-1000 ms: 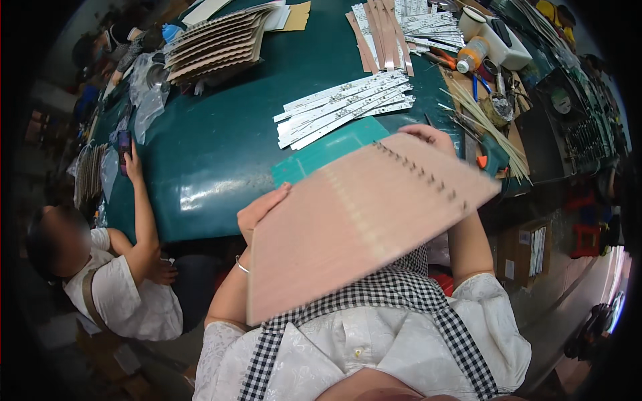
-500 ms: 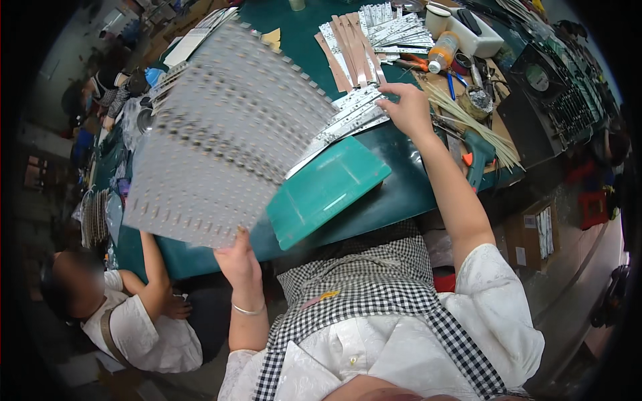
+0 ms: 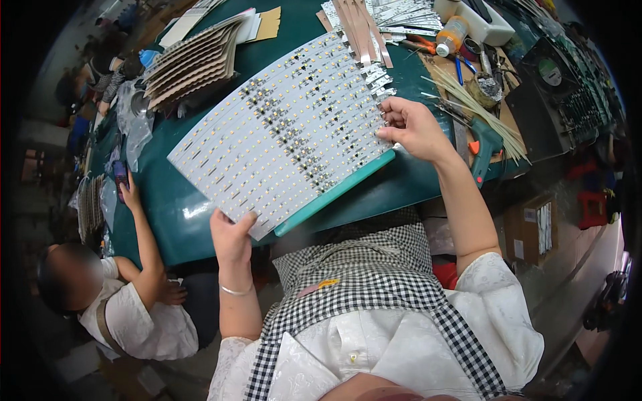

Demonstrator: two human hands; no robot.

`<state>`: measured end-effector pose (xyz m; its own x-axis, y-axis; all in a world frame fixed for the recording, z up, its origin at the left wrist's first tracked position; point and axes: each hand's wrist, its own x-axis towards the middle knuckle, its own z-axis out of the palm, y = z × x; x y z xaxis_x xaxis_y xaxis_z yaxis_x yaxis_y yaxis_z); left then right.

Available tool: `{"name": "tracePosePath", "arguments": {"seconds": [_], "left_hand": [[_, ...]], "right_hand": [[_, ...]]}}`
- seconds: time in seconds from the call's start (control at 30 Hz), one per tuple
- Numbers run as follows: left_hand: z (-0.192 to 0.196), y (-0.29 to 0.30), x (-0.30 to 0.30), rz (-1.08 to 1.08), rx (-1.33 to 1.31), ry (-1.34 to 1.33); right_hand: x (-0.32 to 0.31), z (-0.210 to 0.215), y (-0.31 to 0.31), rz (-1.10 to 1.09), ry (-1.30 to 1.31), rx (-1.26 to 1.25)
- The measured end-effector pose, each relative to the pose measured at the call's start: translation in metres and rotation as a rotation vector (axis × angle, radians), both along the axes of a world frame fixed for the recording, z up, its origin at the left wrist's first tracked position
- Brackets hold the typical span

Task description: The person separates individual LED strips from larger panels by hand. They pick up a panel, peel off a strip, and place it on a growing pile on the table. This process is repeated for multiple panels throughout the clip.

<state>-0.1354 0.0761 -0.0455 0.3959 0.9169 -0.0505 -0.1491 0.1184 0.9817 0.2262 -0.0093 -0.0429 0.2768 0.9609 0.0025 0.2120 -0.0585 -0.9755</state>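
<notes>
A: Where's the panel, & what do the fingers have?

B: White panel [image 3: 284, 130], component side up, spans btwn the two hands. L hand [image 3: 234, 234]: thumb on top, fingers gripping the near L corner. R hand [image 3: 409, 130]: fingers curled, narrow, at the R edge; pinch or mere touch, can't tell.

A: And what lies beneath?

B: Green slab [image 3: 336, 194]; its near edge shows along the panel's near side, from just R of the L fingers to just nearer than the R fingers. Full contact vs. slight gap: can't tell. Worktop [image 3: 174, 230] extends beyond the L fingers.

A: Best handling, in brief?

B: Judged: grip by rims only, i.e. fingertips off the components. Keep both hands at approx. equal ht., else a thin sheet may bow or twist. Use the L corner as pivot, steer w/ R fingers, & let the slab take the wt. before the L fingers ease off.

A: Hazards?

B: Prob. two. Brown strips [image 3: 354, 27], beyond the R fingers by the panel's far R corner, might snag it; glue gun [image 3: 487, 144], R of the R fingers, might catch the forearm.
</notes>
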Motion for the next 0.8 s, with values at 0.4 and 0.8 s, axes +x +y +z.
{"name": "tracePosePath", "arguments": {"seconds": [0.4, 0.8], "left_hand": [[-0.010, -0.009, 0.024, 0.023, 0.112, -0.001], [-0.007, -0.029, 0.022, 0.084, 0.181, 0.071]], "right_hand": [[0.014, 0.004, -0.001, 0.047, -0.070, -0.030], [0.006, 0.007, -0.011, 0.043, -0.037, 0.017]]}}
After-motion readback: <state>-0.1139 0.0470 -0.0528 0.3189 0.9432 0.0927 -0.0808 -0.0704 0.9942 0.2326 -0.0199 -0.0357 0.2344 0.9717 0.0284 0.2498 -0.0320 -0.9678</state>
